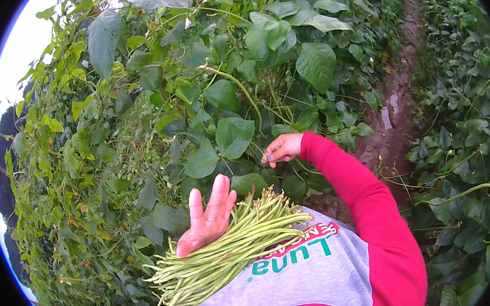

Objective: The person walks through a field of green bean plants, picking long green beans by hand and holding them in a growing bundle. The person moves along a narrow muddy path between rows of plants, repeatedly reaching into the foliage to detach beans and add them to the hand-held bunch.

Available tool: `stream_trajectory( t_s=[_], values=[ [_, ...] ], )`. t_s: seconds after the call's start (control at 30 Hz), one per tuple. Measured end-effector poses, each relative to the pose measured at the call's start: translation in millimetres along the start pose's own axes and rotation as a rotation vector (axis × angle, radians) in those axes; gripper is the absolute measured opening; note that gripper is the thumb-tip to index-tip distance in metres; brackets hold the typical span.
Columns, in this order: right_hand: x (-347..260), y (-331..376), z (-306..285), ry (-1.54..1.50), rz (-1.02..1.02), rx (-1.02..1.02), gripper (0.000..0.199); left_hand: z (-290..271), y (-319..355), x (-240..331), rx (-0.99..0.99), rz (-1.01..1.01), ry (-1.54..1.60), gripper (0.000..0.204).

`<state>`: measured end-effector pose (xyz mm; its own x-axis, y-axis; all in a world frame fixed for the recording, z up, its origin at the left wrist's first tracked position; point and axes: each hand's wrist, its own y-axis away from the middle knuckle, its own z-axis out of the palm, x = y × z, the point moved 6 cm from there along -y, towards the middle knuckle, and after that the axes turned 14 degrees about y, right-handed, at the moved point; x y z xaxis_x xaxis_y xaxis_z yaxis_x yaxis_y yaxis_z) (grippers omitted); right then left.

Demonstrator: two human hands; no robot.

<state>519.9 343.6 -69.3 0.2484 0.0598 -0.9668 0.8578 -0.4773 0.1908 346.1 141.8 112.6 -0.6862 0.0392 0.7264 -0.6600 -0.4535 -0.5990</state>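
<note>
A thick bundle of long green yardlong beans (235, 243) lies across my left forearm, against my chest, hiding that arm. My left hand (209, 220) rises beyond the bundle with its fingers stretched up and nothing gripped in them; a ring is on one finger. Reaching forward into the leaves, my right hand (282, 149) has its thumb and fingers pinched together beside thin vine stems. What sits in the pinch is too small to make out. Just above it, a single long bean (246, 91) hangs in a curve from the vine.
A tall wall of leafy bean vines (316, 67) stands in front and along the left. On the right a muddy path (393, 104) with puddles runs between rows. Another leafy row (474, 135) borders it, with a pale bean (464, 194) sticking out.
</note>
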Motion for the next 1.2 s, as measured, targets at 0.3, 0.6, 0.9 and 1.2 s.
stream_trajectory(
  t_s=[0.3,0.6,0.9,1.2],
  values=[
    [-14,-35,48,-0.299,-0.244,0.293,0.017,-5,-6,-3,-0.049,-0.088,0.029,0.107],
    [-41,29,42,-0.135,-0.322,0.549,0.024,-25,-17,-15,-0.001,-0.129,0.102,0.106],
    [-168,231,-59,0.027,-1.251,1.211,0.026,-34,-18,-8,0.066,-0.134,0.001,0.095],
    [-238,317,-33,-0.252,-1.654,0.278,0.007,-37,1,5,0.19,-0.027,-0.035,0.096]
  ],
)
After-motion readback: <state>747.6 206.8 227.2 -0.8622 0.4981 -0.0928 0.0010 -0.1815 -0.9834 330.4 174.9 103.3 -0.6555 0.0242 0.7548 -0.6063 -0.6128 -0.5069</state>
